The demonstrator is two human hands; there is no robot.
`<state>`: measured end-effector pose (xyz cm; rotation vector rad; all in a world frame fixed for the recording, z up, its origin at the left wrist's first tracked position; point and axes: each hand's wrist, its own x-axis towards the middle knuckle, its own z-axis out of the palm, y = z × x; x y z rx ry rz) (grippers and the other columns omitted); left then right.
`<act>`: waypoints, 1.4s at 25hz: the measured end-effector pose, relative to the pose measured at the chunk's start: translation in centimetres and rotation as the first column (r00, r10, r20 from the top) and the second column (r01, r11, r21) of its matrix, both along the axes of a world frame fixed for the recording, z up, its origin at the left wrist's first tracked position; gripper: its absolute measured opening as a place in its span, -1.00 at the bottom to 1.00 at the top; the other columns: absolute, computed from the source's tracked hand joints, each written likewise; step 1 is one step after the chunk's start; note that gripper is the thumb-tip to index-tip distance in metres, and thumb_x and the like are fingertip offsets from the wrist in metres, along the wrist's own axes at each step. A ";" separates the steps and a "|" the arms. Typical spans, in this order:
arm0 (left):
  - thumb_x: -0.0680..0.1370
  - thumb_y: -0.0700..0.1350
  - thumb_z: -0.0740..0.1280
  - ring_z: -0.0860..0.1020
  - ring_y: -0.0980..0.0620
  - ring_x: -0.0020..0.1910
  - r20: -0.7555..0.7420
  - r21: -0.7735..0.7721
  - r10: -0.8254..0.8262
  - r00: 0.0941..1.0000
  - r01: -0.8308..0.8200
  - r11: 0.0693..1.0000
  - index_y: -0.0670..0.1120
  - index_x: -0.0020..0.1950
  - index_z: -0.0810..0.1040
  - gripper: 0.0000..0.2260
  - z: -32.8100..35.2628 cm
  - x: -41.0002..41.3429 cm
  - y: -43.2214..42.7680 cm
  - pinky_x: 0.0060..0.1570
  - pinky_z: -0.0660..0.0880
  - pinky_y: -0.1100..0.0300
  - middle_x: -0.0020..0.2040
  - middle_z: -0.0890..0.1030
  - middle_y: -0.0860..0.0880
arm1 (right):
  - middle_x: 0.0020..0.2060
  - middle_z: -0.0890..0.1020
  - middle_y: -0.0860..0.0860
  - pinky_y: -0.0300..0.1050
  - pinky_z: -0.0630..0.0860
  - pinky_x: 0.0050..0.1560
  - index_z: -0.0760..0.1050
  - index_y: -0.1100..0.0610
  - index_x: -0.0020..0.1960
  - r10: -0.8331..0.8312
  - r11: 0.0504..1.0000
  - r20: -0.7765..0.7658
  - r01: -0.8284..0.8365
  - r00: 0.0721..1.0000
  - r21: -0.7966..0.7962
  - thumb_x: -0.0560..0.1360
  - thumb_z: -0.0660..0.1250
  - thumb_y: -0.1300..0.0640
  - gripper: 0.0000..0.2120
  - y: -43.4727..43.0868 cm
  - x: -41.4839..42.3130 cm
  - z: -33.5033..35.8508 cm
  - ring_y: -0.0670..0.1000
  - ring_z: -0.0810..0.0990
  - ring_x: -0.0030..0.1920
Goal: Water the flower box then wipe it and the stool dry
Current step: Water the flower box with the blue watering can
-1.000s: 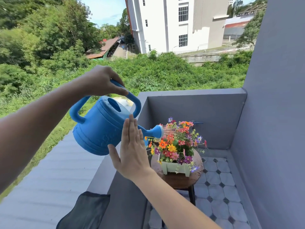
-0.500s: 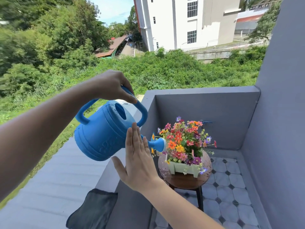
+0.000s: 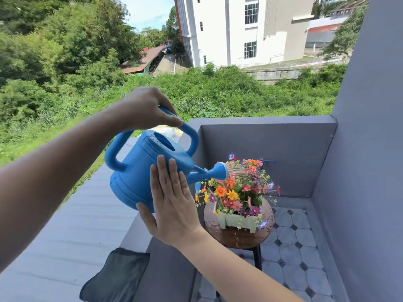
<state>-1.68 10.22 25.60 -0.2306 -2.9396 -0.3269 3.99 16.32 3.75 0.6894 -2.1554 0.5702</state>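
My left hand (image 3: 145,109) grips the top handle of a blue watering can (image 3: 139,171), which is tilted to the right. My right hand (image 3: 172,203) lies flat, fingers together, against the can's side. Fine streams of water spray from the can's rose (image 3: 220,171) onto colourful flowers (image 3: 239,188) in a pale green flower box (image 3: 237,221). The box stands on a round dark wooden stool (image 3: 239,237), whose top is speckled with water drops.
A dark grey cloth (image 3: 115,275) lies over the grey ledge (image 3: 135,236) at lower left. Grey balcony walls (image 3: 272,149) close in the corner behind and to the right. The floor (image 3: 292,247) is tiled. Beyond the ledge is a drop to greenery.
The can has swung a little to the right so the rose is over the flowers, and more water sprays out. More drops now dot the stool. Both hands keep their hold.
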 end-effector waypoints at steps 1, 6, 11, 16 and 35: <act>0.37 0.12 0.46 0.41 0.11 -0.39 0.007 -0.012 0.009 1.000 -0.009 1.000 -0.02 -0.07 0.69 -0.74 -0.2 0.1 0.1 -0.42 0.31 0.25 -0.35 0.55 0.06 | 0.52 -0.36 0.11 -0.03 -0.23 0.54 -0.34 0.21 0.53 -0.012 1.000 -0.010 0.012 1.000 0.009 0.57 0.01 -0.16 -0.21 -0.1 0.1 -0.3 0.10 -0.25 0.55; 0.36 0.14 0.46 0.48 0.10 -0.31 0.067 -0.068 0.001 0.998 0.003 0.998 0.01 -0.06 0.69 -0.73 -0.9 0.4 0.6 -0.35 0.37 0.28 -0.23 0.63 -0.01 | 0.53 -0.32 0.11 -0.02 -0.19 0.54 -0.31 0.20 0.55 -0.019 1.000 -0.040 0.019 0.999 0.006 0.61 -0.16 -0.15 -0.33 -0.3 1.0 -1.5 0.10 -0.24 0.55; 0.37 0.11 0.46 0.46 0.12 -0.34 0.053 -0.017 0.001 0.999 0.000 1.000 -0.01 -0.05 0.69 -0.73 -0.6 0.1 1.1 -0.38 0.35 0.27 -0.28 0.58 0.05 | 0.53 -0.35 0.11 0.00 -0.19 0.54 -0.33 0.21 0.54 -0.027 1.000 -0.027 0.028 0.999 0.013 0.60 -0.11 -0.15 -0.29 0.2 0.0 -1.0 0.11 -0.26 0.55; 0.39 0.09 0.45 0.41 0.13 -0.35 0.014 -0.017 0.063 0.998 -0.062 0.998 -0.07 -0.03 0.69 -0.71 0.0 0.0 0.6 -0.40 0.30 0.27 -0.32 0.55 0.00 | 0.51 -0.40 0.09 -0.01 -0.23 0.53 -0.39 0.19 0.52 0.017 1.000 0.010 -0.017 1.000 -0.010 0.57 -0.02 -0.15 -0.22 -0.4 -0.8 -0.3 0.11 -0.29 0.54; 0.44 0.06 0.42 0.40 -0.01 -0.55 0.031 0.014 0.089 0.996 -0.089 0.996 -0.10 0.00 0.67 -0.73 0.5 0.9 2.2 -0.69 0.33 0.33 -0.40 0.48 -0.05 | 0.53 0.07 0.09 0.06 -0.06 0.54 0.05 0.23 0.51 -0.039 0.894 0.102 0.080 0.994 -0.441 0.62 -0.14 -0.12 -0.42 -1.2 0.1 1.9 0.07 -0.08 0.57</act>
